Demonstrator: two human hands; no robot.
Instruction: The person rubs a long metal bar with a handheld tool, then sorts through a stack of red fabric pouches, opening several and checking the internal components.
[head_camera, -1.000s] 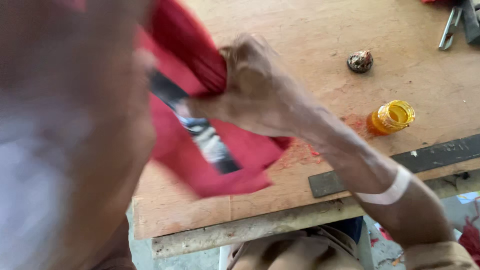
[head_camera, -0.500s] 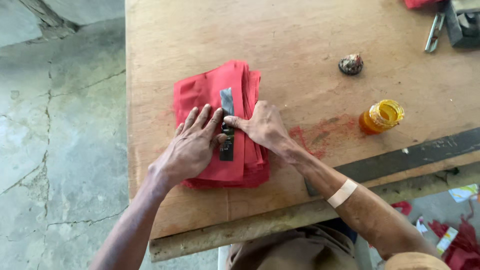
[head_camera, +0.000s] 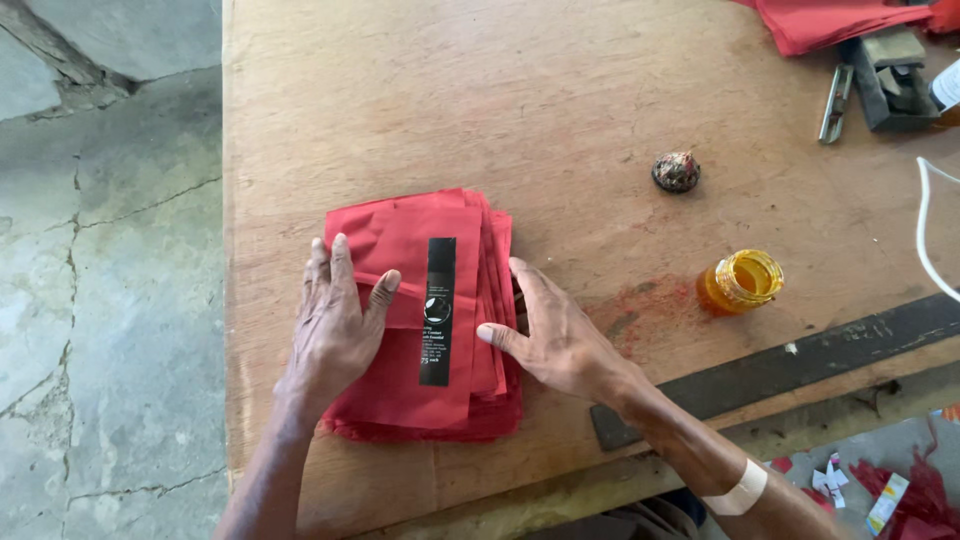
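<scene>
The left hand (head_camera: 335, 325) lies flat, palm down, on the left part of a stack of red fabric pieces (head_camera: 425, 315), fingers extended and slightly spread, thumb angled toward the centre of the stack; it grips nothing. The right hand (head_camera: 560, 340) rests at the right edge of the same stack, fingers open and extended, with the index finger along the stack's right side and the thumb tip touching the top piece; it also holds nothing. The stack lies between and beneath the two hands on the wooden bench (head_camera: 480, 100), near the bench's front edge. A black label strip (head_camera: 438, 310) runs lengthwise down the top piece, between the two hands and just beside the right thumb. To the right of the right hand, a red stain (head_camera: 640, 310) marks the bench surface, and beyond it stands a small open jar of orange-yellow liquid (head_camera: 740, 282). A small dark round object (head_camera: 676, 171) lies farther from the right hand, above the jar. A dark metal bar (head_camera: 780, 365) runs along the bench beside the right forearm, which carries a pale band (head_camera: 738, 489). More red fabric (head_camera: 830, 20) and metal tools (head_camera: 880, 70) lie well apart, at the far right corner.
</scene>
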